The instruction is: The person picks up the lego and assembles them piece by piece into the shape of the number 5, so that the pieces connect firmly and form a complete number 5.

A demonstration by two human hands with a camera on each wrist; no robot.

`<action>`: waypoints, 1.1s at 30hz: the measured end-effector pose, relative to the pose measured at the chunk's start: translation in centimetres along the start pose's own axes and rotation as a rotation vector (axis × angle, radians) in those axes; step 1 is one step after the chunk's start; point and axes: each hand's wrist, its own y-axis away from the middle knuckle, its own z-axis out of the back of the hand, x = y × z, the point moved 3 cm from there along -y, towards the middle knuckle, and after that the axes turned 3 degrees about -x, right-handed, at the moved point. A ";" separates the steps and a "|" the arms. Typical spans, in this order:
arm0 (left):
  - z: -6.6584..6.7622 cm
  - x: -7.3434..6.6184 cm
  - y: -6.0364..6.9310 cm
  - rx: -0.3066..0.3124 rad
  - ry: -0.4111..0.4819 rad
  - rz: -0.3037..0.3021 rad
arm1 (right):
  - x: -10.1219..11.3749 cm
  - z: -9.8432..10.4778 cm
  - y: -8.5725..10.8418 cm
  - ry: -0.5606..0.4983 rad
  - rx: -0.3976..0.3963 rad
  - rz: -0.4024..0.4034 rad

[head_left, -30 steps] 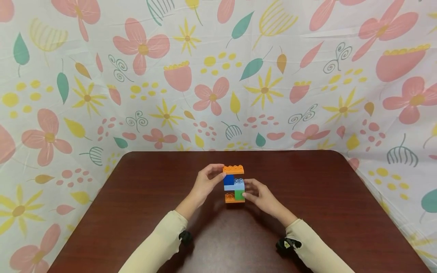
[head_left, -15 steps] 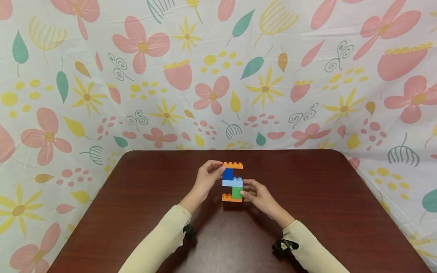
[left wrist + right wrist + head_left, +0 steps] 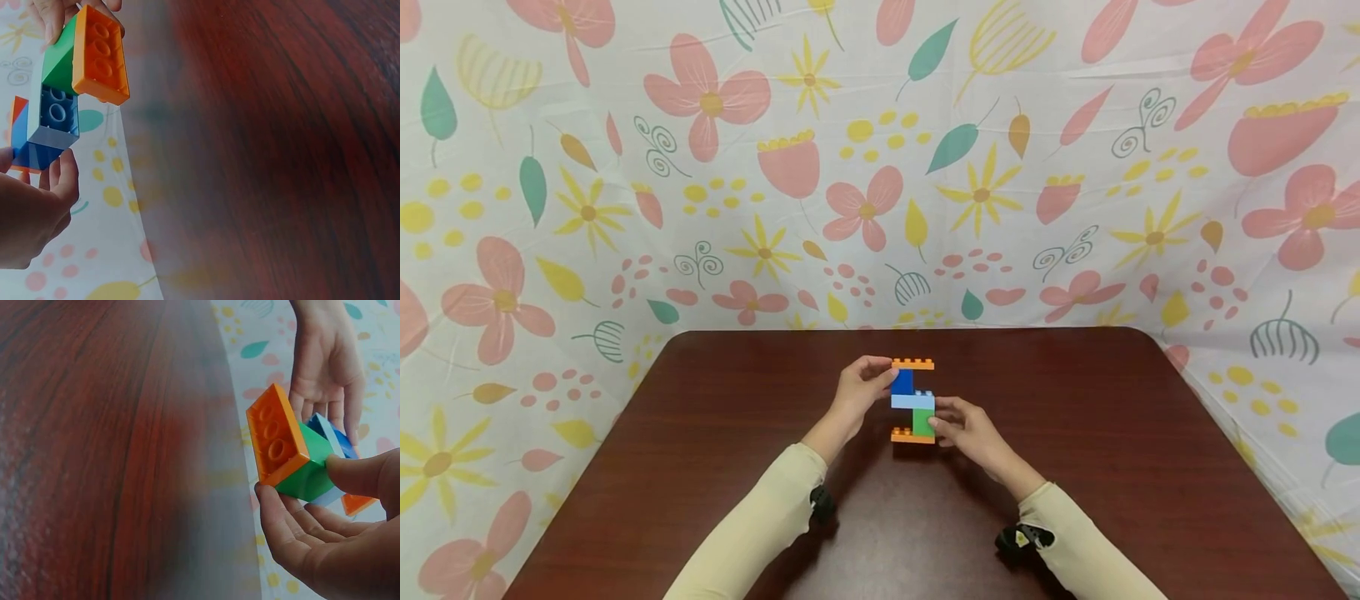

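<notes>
Between my two hands is a small tower of toy building bricks, raised off the table. From the top it has an orange brick [image 3: 913, 364], a dark blue brick [image 3: 902, 382], a light blue brick [image 3: 913, 402], a green brick [image 3: 922, 422] and a bottom orange brick [image 3: 100, 59], whose hollow underside shows in both wrist views. My left hand [image 3: 857, 392] pinches the tower at the dark blue brick, near the top. Lower down on the other side, my right hand [image 3: 973, 433] grips the green brick, thumb on its face.
The dark brown tabletop [image 3: 1060, 400] has rounded far corners. Behind it hangs a white cloth [image 3: 865, 283] printed with flowers and leaves. Black wrist devices [image 3: 1025, 538] sit at the cuffs of the cream sleeves [image 3: 1082, 542].
The brick tower has tilted so its front faces me more squarely, and the studs on top show less. Both hands keep their hold, with only slight shifts.
</notes>
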 end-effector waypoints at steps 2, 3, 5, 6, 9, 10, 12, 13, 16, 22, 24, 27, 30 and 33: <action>-0.1 0.2 -0.1 0.010 0.001 0.011 | -0.2 0.1 0.0 -0.004 0.006 -0.015; -0.1 0.3 -0.2 0.014 0.000 0.014 | -0.2 0.1 0.0 -0.007 0.009 -0.022; -0.2 0.5 -0.3 0.017 0.004 0.022 | -0.2 0.2 0.0 -0.018 0.012 -0.039; -0.2 0.5 -0.3 0.016 0.005 0.026 | -0.3 0.2 0.0 -0.020 0.016 -0.043; -0.3 0.7 -0.3 0.015 0.014 0.039 | -0.4 0.2 0.0 -0.020 0.026 -0.056; -0.3 0.8 -0.3 0.014 0.016 0.045 | -0.4 0.2 0.0 -0.019 0.027 -0.061; -0.4 0.9 -0.3 0.014 0.015 0.056 | -0.6 0.2 0.0 -0.015 0.026 -0.071; -0.4 0.9 -0.3 0.015 0.014 0.060 | -0.7 0.2 0.0 -0.013 0.025 -0.077; -0.5 1.1 -0.3 0.020 0.014 0.067 | -0.8 0.2 -0.2 -0.003 0.017 -0.092; -0.7 1.3 -0.5 0.033 0.015 0.065 | -1.1 0.3 -0.4 0.021 0.000 -0.103; -0.7 1.5 -0.5 0.039 0.018 0.071 | -1.3 0.3 -0.4 0.024 -0.002 -0.109; -0.7 1.9 -0.6 0.047 0.021 0.078 | -1.5 0.3 -0.4 0.025 -0.004 -0.119; -0.8 2.1 -0.8 0.054 0.032 0.076 | -1.6 0.2 -0.3 0.021 -0.006 -0.125; -0.8 2.2 -0.8 0.058 0.041 0.076 | -1.6 0.2 -0.3 0.019 -0.005 -0.126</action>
